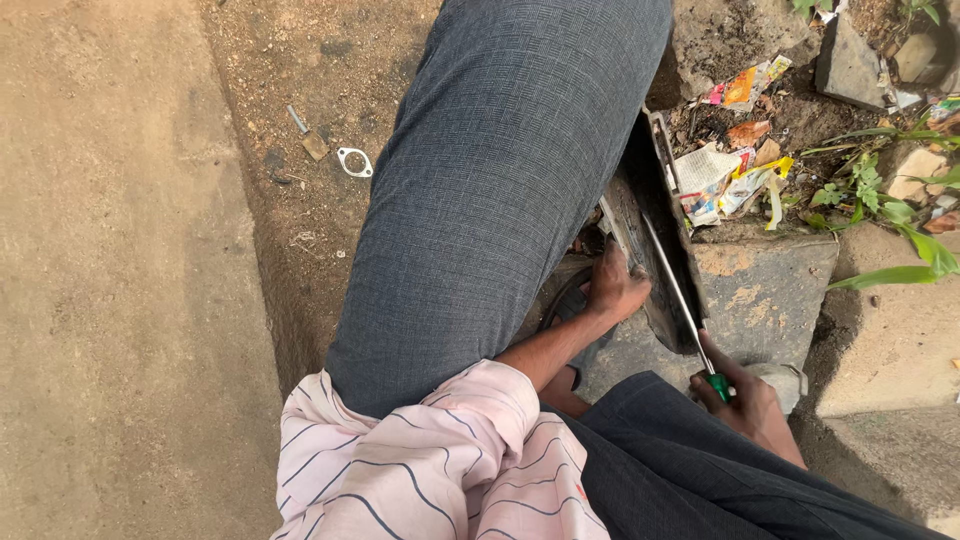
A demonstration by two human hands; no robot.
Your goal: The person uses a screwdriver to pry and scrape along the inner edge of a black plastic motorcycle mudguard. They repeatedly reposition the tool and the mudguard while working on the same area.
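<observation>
R hand (745, 400) clamped on the screwdriver (690, 310), tip down in the dark metal part (655, 250) btwn my knees. L hand (612, 290) is flat on the part, not closed round it. If the tip slips it'll prob jab my L fingers, since they sit right beside the shaft.

My left hand (615, 290) rests on the metal part (650, 260), right of my raised knee (510, 170). My right hand (745, 400) sits nearer me, screwdriver (680, 300) shaft reaching forward onto that part. Gasket (354, 161) lies left on the dirt; litter (725, 180) behind the stone block (765, 290).
</observation>
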